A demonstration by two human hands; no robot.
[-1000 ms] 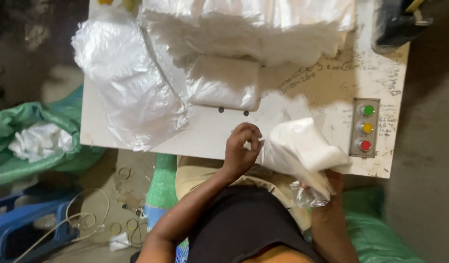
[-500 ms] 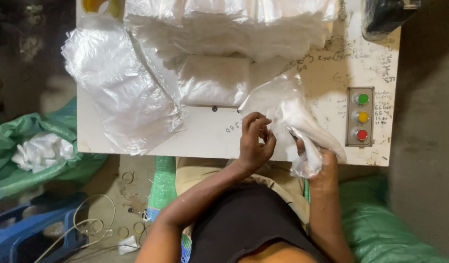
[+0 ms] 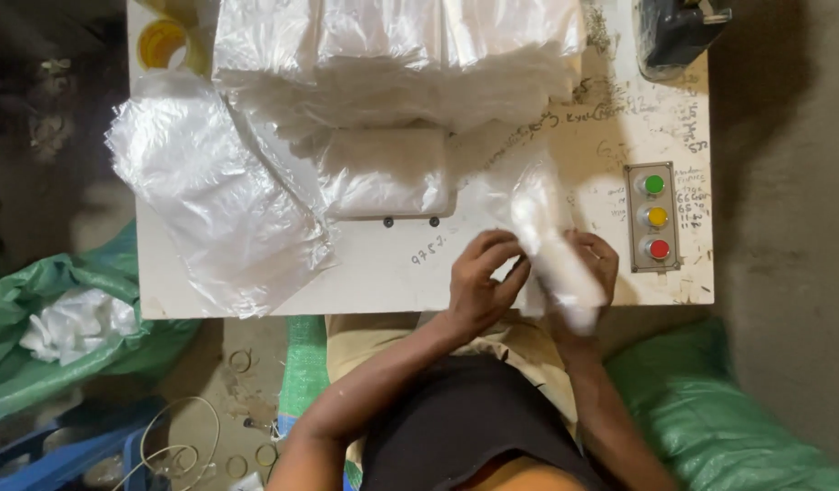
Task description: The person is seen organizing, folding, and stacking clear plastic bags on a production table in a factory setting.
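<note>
Both my hands grip one clear plastic bag with something white inside (image 3: 548,245) at the near edge of the white table (image 3: 374,273). My left hand (image 3: 481,284) pinches the bag's left side with curled fingers. On the bag's right side, my right hand (image 3: 594,265) holds it from behind, partly hidden by the plastic. The bag stands tilted, its top toward the table's middle.
A heap of clear plastic bags (image 3: 392,64) fills the table's far side, and loose sheets (image 3: 210,200) hang over its left edge. A panel with green, yellow and red buttons (image 3: 654,216) sits at right. Green sacks lie on the floor at left (image 3: 37,300) and right (image 3: 710,409).
The bag went from lying spread low at the right, over the table's edge, to being gathered narrow and upright between both hands. My left hand closed onto it.
</note>
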